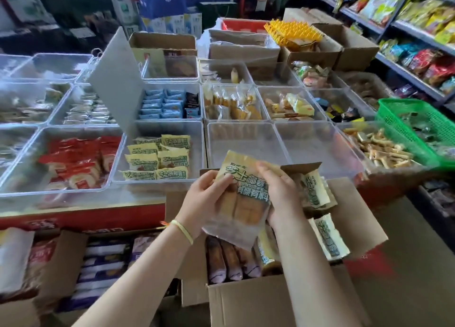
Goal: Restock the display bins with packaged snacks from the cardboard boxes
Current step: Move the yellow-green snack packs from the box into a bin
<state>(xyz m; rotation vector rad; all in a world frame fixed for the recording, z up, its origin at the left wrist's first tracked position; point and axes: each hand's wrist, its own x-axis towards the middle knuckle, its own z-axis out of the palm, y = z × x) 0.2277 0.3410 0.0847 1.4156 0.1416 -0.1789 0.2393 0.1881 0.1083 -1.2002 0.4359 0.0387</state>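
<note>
Yellow snack pack (242, 193), green print "芝士椰香", "有颜有料"; gripped both sides by left hand (205, 198) & right hand (280, 196), fingers curled, above open cardboard box (258, 299).

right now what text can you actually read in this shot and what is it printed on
"芝士椰香": large green characters on the held snack packet, gripped by the left hand and right hand.
"有颜有料": white characters on the green band of the same packet.
Yellow packets in the bin: similar print, too small to read surely.
Red display base, shelf bags: blurred.
</note>
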